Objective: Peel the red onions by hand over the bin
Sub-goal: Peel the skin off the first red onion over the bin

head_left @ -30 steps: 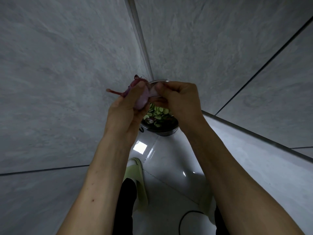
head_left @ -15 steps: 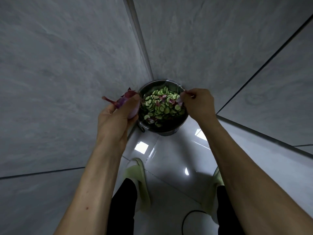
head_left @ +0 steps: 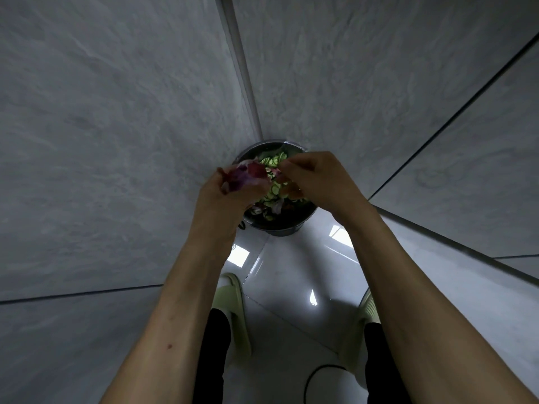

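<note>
Red-purple onion (head_left: 243,176), cupped in the left hand (head_left: 224,199) over the round metal bin (head_left: 280,225), lies just left of the right hand (head_left: 318,179), whose curled fingers (head_left: 287,167) seem to pinch its loose skin.

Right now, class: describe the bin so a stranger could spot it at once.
Find the corner where the two grey walls meet the white floor. The bin stands there, beneath both hands: round, dark metal, holding green slices and purple peel.
</note>
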The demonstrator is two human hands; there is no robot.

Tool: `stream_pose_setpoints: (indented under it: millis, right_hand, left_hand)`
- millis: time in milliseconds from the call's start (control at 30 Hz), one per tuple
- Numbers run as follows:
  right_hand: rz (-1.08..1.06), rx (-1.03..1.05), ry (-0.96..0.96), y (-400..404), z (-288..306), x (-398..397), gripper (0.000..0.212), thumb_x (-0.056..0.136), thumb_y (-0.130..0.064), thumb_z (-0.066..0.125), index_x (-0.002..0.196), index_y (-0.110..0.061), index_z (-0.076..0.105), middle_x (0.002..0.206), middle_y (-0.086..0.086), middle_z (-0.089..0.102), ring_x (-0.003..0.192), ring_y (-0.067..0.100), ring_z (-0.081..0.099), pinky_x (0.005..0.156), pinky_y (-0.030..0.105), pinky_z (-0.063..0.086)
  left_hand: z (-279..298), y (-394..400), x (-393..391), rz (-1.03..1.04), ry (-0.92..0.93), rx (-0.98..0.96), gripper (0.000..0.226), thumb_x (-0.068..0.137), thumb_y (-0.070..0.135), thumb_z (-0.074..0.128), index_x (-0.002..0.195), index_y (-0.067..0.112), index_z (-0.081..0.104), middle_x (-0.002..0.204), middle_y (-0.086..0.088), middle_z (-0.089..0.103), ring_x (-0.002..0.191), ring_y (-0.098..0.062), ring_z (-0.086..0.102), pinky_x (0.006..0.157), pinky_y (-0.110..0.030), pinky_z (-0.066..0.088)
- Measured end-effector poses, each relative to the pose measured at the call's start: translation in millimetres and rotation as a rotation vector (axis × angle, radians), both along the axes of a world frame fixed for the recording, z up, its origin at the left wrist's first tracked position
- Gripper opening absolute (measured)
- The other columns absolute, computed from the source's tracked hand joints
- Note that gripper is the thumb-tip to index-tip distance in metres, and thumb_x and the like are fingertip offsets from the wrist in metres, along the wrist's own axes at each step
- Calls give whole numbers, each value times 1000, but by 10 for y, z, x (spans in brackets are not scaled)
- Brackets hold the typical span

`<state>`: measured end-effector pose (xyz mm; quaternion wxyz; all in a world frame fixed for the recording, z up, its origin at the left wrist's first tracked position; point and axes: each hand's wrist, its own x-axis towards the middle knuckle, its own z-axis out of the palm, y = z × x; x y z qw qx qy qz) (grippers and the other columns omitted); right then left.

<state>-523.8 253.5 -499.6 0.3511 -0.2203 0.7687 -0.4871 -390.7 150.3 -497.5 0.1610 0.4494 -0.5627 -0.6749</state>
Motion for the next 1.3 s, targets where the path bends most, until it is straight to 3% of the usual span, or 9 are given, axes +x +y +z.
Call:
stream_pose_setpoints:
  millis: [100, 267, 467, 533, 667, 867, 1067, 1167, 1300]
  right_hand:
    - [-18, -107, -74, -19, 118, 82, 17, 94, -22, 63, 97, -12, 76, 85, 5, 76, 77, 20, 74, 83, 42, 60]
    - [-21, -182, 4, 5, 252, 147, 13, 85, -24, 75, 94, -15, 76, 84, -2, 76, 78, 10, 73, 84, 35, 59]
    - [0, -166, 148, 31, 223, 79, 6, 80, -23, 78, 83, -18, 76, 76, -5, 74, 73, 6, 70, 78, 31, 59]
    - [20, -173, 225, 29, 211, 74, 9, 81, -23, 76, 77, -15, 74, 69, -3, 72, 69, 6, 69, 69, 27, 57]
    - [55, -196, 424, -23, 122, 98, 38, 83, -31, 62, 78, 6, 70, 69, 21, 67, 65, 33, 66, 62, 46, 52]
    - [24, -204, 542, -27, 137, 162, 33, 84, -19, 59, 60, 2, 63, 49, 15, 54, 46, 25, 46, 48, 26, 34]
    - [-31, -116, 594, -34, 113, 230, 32, 84, -14, 65, 56, 0, 59, 45, 5, 45, 37, 10, 30, 49, 18, 34]
    - [-47, -78, 617, -32, 88, 250, 25, 84, -16, 66, 64, 0, 64, 53, 9, 57, 45, 16, 47, 54, 26, 41]
    - [-147, -122, 597, -17, 124, 255, 16, 79, -14, 67, 67, -3, 67, 58, 8, 64, 54, 21, 60, 59, 32, 45]
  left_hand:
    - [40, 39, -1, -18, -28, -152, 71, 51, 22, 89, 119, 15, 67, 110, -3, 75, 104, -21, 72, 92, -41, 59]
    - [114, 95, 18, -71, 12, -579, 58, 73, 1, 88, 121, 19, 61, 109, 16, 66, 96, 7, 66, 82, -13, 53]
    - [75, 119, 61, -130, 9, -866, 60, 75, 2, 82, 132, 11, 62, 124, 0, 66, 110, -10, 63, 94, -14, 50]
    - [81, 110, 51, -156, 2, -891, 61, 75, 6, 81, 133, 13, 62, 124, 3, 63, 110, -8, 62, 95, -14, 49]
    - [103, 126, 42, -138, -31, -908, 62, 76, 2, 83, 134, 12, 62, 124, 4, 63, 111, -11, 64, 97, -15, 50]
    - [103, 137, 45, -151, -71, -974, 62, 76, 2, 83, 134, 13, 63, 121, 8, 62, 109, -15, 65, 94, -9, 47]
    - [90, 138, 45, -180, -97, -1030, 64, 72, -3, 81, 132, 13, 66, 115, 11, 59, 110, -22, 64, 92, 1, 38]
    - [96, 137, 48, -191, -95, -1004, 63, 72, 0, 82, 131, 15, 67, 111, 11, 61, 106, -19, 65, 90, 0, 40]
    - [139, 137, 49, -159, -24, -841, 61, 73, 9, 87, 129, 18, 67, 112, 10, 68, 101, -4, 69, 89, -19, 55]
